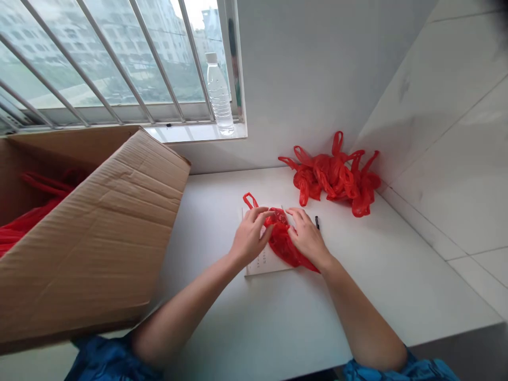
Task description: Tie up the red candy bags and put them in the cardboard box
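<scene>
A red plastic bag (286, 247) lies crumpled over a pale booklet (266, 265) with printed characters, one of its loop handles sticking out at the upper left. My left hand (252, 233) comes at the bag from the left, thumb and fingers curled about its top edge. From the other side my right hand (305, 237) bends its fingers and thumb onto the same bag. The fingertips of the two hands are a short gap apart, with red plastic between them. Just beyond my right hand lies a black pen (317, 223), partly hidden.
Several knotted red plastic bags (333, 174) are heaped against the wall at the back right. At left, a large open cardboard box (115, 227) holds more red plastic. A clear water bottle (220, 98) stands on the sill of the barred window. A tiled wall bounds the white table (214, 317) at right.
</scene>
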Motion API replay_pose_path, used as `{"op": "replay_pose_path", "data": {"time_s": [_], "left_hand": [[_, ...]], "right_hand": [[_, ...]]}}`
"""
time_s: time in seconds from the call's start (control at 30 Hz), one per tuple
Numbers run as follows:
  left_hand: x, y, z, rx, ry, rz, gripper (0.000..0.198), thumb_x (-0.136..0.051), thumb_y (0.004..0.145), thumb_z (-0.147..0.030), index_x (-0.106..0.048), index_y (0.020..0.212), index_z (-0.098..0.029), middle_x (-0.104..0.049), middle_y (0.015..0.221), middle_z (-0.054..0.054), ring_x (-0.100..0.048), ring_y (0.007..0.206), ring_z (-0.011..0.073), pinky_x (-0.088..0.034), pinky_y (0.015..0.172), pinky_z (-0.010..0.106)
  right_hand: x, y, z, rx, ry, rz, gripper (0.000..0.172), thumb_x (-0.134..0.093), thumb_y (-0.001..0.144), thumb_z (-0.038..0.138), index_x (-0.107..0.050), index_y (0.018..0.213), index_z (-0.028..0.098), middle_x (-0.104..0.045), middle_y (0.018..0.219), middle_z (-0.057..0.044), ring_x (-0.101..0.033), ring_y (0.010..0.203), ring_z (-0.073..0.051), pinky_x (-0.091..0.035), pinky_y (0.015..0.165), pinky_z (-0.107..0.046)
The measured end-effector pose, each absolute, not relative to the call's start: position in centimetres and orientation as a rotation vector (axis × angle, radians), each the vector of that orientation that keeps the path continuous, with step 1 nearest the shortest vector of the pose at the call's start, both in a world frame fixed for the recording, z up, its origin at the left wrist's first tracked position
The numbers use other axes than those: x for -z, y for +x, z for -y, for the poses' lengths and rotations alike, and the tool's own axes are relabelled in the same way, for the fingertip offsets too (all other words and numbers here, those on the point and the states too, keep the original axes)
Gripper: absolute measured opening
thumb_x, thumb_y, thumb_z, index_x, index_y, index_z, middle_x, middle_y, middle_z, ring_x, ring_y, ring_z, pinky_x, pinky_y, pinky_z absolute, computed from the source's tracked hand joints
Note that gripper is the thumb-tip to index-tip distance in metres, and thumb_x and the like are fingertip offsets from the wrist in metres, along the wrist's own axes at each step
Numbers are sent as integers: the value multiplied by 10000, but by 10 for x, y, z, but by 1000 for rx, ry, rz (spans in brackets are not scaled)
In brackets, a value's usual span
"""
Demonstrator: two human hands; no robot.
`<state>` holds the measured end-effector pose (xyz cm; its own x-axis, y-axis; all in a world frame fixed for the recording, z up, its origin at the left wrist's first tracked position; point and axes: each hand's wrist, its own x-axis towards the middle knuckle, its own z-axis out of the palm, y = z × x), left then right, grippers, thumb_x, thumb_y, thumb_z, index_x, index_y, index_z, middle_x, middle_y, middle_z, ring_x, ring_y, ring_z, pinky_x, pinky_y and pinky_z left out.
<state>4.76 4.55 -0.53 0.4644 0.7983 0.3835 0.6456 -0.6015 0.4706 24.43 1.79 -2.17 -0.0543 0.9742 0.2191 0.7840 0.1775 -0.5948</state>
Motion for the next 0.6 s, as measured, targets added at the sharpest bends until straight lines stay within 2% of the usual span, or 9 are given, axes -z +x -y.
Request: {"op": "replay_pose_path", "data": {"time_s": [0.07,0.17,0.37,0.6], "left_hand": [[19,61,-50,-772,2512,-1193,488,-443,983,-322,-440,1453,-189,-435,1520,157,-397,1419,302,-380,1131,481],[44,70,-55,-613,2565,-1222,578,-365,1003,-317,-295,1546,-129,-300,1611,171,-227,1515,297,-249,1217,503],[60,64,-51,-542,2661,-1279,595,-270,1042,-368,-246,1570,-95,-217,1639,144,-156,1533,259,-199,1248,453],[59,67,-50,-508,2669,-1297,753,-271,1011,-589,-214,1579,-97,-194,1644,148,-134,1537,274,-179,1253,466]], "right_hand": [[34,232,-21,-377,-1577,1972,607,-348,924,154,-346,1531,158,-348,1593,-118,-314,1471,-253,-307,1185,-478],[52,219,-24,-359,-1626,2111,640,-286,943,141,-240,1581,151,-245,1638,-103,-193,1520,-240,-158,1232,-546],[61,217,-24,-298,-1701,2168,644,-275,955,148,-195,1594,149,-173,1652,-81,-156,1528,-216,-116,1243,-519],[68,215,-25,-307,-1742,2188,635,-276,971,195,-178,1597,161,-132,1662,-72,-121,1534,-209,-115,1241,-507]]}}
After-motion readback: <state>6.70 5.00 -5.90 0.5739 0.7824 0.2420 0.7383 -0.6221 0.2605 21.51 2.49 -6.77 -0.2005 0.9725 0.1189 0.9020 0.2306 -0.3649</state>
